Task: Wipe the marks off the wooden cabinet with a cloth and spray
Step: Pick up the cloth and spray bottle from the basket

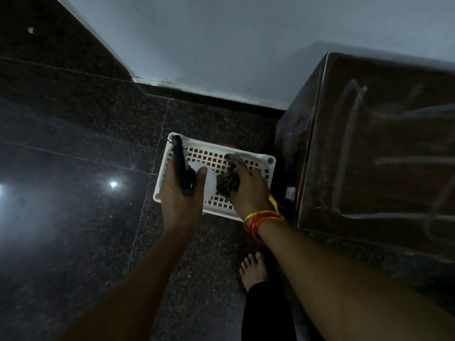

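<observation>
Reaching down into a white perforated plastic basket (267,160) on the dark speckled stone floor (73,148), the person is taking up both cleaning tools at once.

Head view: the left hand (181,193) is wrapping its fingers (200,175) round the black trigger head of a translucent white spray bottle (209,183), the nozzle pointing away from the body, a hold that seems meant to leave the trigger ready. The right hand (248,187), wearing yellow and red thread bands (264,219) at the wrist, is clutching a bunched, dark patterned cloth (227,184) just beside the bottle, both items lying over the basket's grid. The dark wooden cabinet (384,148) is standing immediately to the right of the basket, against the pale wall (221,45), its glossy top showing pale smeared streaks (354,107). A bare foot (253,269) is standing near the cabinet's corner. Judging by this arrangement, the basket is serving as a carrier placed close to the work, and wiping is not yet under way.
</observation>
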`<action>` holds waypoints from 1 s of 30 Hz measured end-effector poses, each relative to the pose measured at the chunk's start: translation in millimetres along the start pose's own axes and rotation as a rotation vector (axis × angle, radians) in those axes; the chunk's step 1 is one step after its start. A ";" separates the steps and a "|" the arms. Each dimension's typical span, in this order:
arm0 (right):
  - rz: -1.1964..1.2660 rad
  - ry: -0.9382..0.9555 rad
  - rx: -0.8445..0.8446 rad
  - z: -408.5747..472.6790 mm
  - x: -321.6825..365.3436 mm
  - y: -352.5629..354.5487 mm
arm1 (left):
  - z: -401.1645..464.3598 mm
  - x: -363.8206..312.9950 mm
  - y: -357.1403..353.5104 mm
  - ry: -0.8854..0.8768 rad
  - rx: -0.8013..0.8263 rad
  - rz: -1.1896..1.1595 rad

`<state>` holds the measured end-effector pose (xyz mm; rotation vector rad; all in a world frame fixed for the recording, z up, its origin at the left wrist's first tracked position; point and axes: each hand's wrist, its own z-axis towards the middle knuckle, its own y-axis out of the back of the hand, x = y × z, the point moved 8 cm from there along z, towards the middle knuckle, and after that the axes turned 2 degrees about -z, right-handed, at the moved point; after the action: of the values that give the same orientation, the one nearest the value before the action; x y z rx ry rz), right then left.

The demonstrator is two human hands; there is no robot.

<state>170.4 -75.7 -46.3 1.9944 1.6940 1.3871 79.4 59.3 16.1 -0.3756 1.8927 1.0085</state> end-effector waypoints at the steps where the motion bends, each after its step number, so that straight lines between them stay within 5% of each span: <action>1: 0.018 0.004 -0.011 -2.8 2.1 7.5 | 0.4 -7.2 2.6 -0.013 -0.014 0.007; 10: 0.325 -0.020 -0.033 -31.9 22.8 63.8 | -7.0 -70.4 21.1 -0.021 -0.160 -0.014; 23: 0.616 0.012 -0.110 -62.8 18.5 143.1 | -43.6 -124.5 2.8 -0.017 -0.032 -0.048; 30: 0.649 0.034 -0.405 -78.6 -28.3 211.5 | -75.7 -155.4 -29.1 -0.025 0.024 -0.085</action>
<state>259.5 -202.8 119.9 2.3540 0.6818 1.7713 134.0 -39.8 150.0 -0.4237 1.8491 0.9290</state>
